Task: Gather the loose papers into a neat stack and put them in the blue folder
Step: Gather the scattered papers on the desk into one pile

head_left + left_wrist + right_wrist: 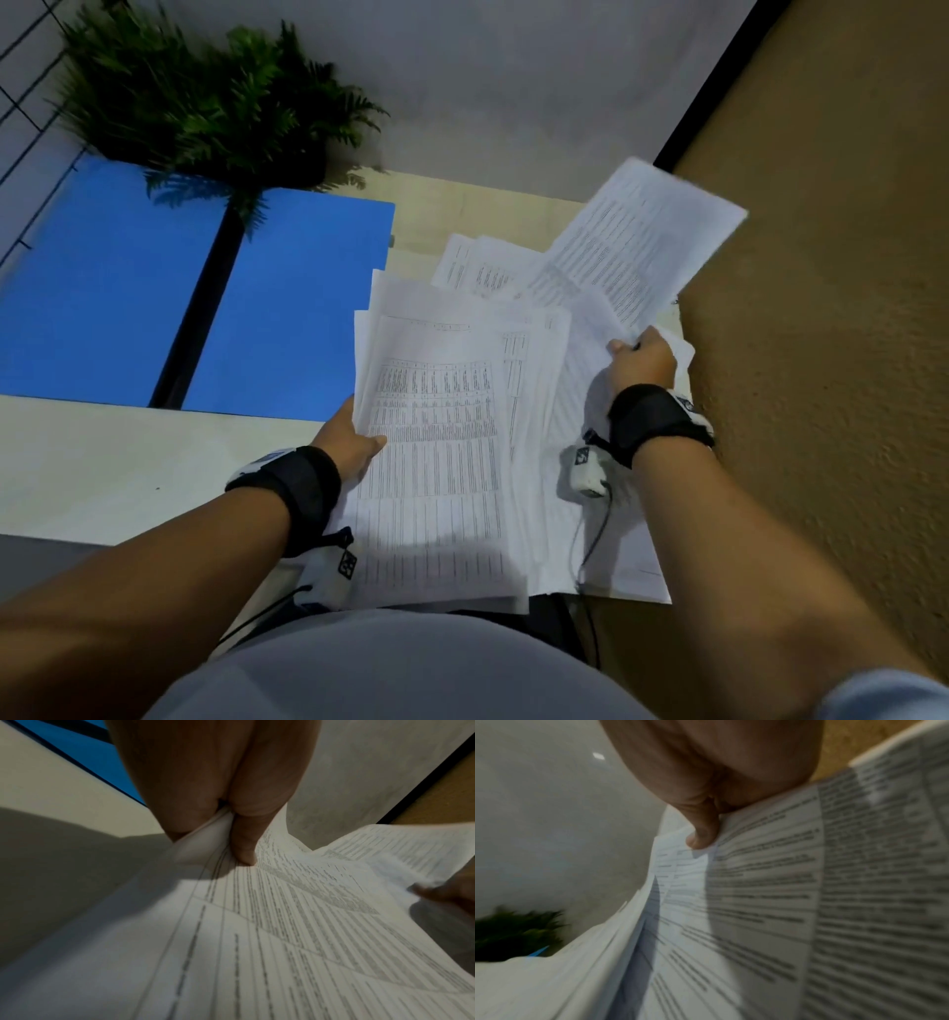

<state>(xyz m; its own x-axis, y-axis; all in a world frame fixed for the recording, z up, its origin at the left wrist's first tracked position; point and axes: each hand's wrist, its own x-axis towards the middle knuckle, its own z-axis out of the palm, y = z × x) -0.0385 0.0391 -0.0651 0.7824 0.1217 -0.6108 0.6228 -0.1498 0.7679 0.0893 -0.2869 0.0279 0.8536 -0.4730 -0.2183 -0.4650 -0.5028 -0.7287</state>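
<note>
A loose stack of printed papers [441,452] lies fanned over the right part of the pale table [102,462]. My left hand [354,437] grips the stack's left edge, thumb on top [244,850] and fingers under the sheets [295,943]. My right hand [642,360] pinches a text-covered sheet [637,241] lifted off the table and tilted up to the right; its thumb [703,833] lies on that sheet [808,882]. The blue folder [205,293] lies open and flat at the left, both halves bare.
A green fern-like plant [205,103] stands behind the folder and overhangs its spine. More sheets [477,267] lie at the back of the pile. The table's right edge meets a brown textured floor [821,308]. A grey wall [513,77] stands behind.
</note>
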